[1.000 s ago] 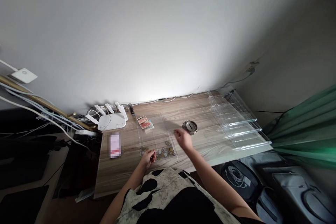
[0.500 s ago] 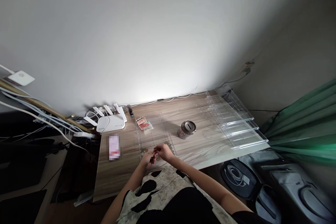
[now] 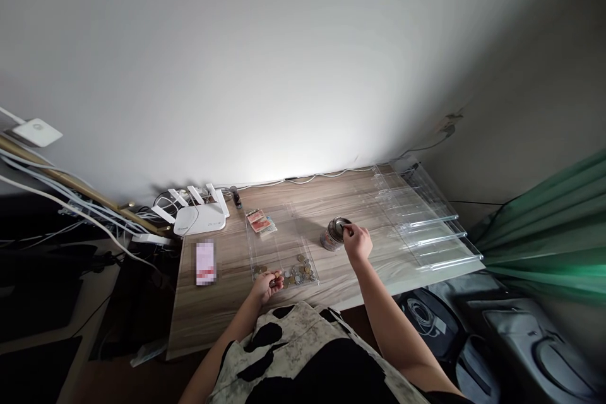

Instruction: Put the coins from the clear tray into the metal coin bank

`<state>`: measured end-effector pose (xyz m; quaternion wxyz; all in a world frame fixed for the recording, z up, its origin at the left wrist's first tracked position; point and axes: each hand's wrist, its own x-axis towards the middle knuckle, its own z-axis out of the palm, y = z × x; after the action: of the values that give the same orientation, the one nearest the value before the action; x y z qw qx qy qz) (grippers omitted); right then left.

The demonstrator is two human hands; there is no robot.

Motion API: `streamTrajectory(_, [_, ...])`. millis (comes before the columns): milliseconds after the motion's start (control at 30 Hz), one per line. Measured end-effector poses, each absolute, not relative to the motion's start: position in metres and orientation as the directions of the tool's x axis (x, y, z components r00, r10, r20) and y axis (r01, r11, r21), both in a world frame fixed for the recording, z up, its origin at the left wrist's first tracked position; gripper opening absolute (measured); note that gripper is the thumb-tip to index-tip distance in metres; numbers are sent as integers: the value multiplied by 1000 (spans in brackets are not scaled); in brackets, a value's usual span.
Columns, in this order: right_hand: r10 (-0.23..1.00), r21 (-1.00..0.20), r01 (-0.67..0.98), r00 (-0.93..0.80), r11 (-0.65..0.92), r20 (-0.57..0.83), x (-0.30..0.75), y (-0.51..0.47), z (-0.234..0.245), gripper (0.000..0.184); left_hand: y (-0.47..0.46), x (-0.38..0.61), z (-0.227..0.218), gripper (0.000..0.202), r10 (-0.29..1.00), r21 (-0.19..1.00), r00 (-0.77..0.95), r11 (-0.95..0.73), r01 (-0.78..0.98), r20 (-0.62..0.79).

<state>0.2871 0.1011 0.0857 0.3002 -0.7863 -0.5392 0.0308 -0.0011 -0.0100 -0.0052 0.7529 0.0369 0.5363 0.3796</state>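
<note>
A clear flat tray (image 3: 279, 246) lies on the wooden desk (image 3: 227, 303). Several coins (image 3: 298, 271) sit at its near end and a few banknotes (image 3: 260, 221) at its far end. My left hand (image 3: 266, 284) rests at the tray's near edge, fingers curled around what look like coins. A round metal tin with a slot in its lid (image 3: 334, 233) stands to the right of the tray. My right hand (image 3: 357, 242) is over the tin's top, fingers pinched together at the slot; what they hold is too small to make out.
A white router with antennas (image 3: 199, 218) and a tangle of cables (image 3: 85, 208) sit at the desk's back left. A phone (image 3: 206, 262) lies left of the tray. Clear acrylic tiered shelves (image 3: 421, 214) occupy the right end. Green cloth (image 3: 549, 227) and bags (image 3: 521, 341) lie to the right.
My right hand went from near the tin back to my left hand at the coins, then out again to the tin's lid. My left hand stayed at the tray's near edge.
</note>
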Motion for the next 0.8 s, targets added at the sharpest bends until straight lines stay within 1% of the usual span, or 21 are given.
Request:
streamTrajectory(67, [867,-495,838,408,-231,286,286,101,81,23,-11,-1,-5,3,634,482,145,698,-529,-760])
streamTrajectory(233, [871,-475,842,415,-258,262,284,103,81,22,-14,-2,-8,10,667,519,140,679,-520,-732])
streamTrajectory(367, [846,-473,868,359,-148,395,276,99,90,30,-14,-2,-12,14,672,537,134,681,-498,-728])
streamTrajectory(400, [847,-492,864,336,-103,413,269,96,92,32,-15,-2,-13,15,675,542,136,681,-493,-725])
streamTrajectory(433, [867,-520,852,297,-52,399,260,92,93,33,-15,-2,-14,15,680,547,141,680,-488,-719])
streamTrajectory(467, [912,-556,831,228,-1,339,248,87,92,34,-15,-2,-14,16,686,555,145,678,-482,-713])
streamTrajectory(533, [991,-634,770,23,67,132,219,74,87,32,-15,-2,-16,18,698,571,154,675,-467,-699])
streamTrajectory(567, [993,-667,742,-114,74,-17,202,66,82,29,-14,-2,-17,19,705,580,157,672,-460,-692])
streamTrajectory(600, [979,-677,732,-184,77,-87,187,58,75,23,-14,-1,-17,21,710,589,158,669,-453,-686])
streamTrajectory(633, [966,-684,725,-226,80,-127,172,50,68,16,-15,-1,-17,22,715,597,157,666,-446,-681])
streamTrajectory(667, [944,-698,713,-276,75,-181,159,42,60,13,-15,-1,-17,23,720,605,158,664,-439,-676])
streamTrajectory(733, [903,-721,692,-331,35,-273,141,30,47,15,-16,-1,-16,24,729,621,166,662,-419,-665])
streamTrajectory(800, [880,-719,695,-345,5,-326,135,24,39,16,-17,-1,-15,23,728,629,190,672,-391,-659])
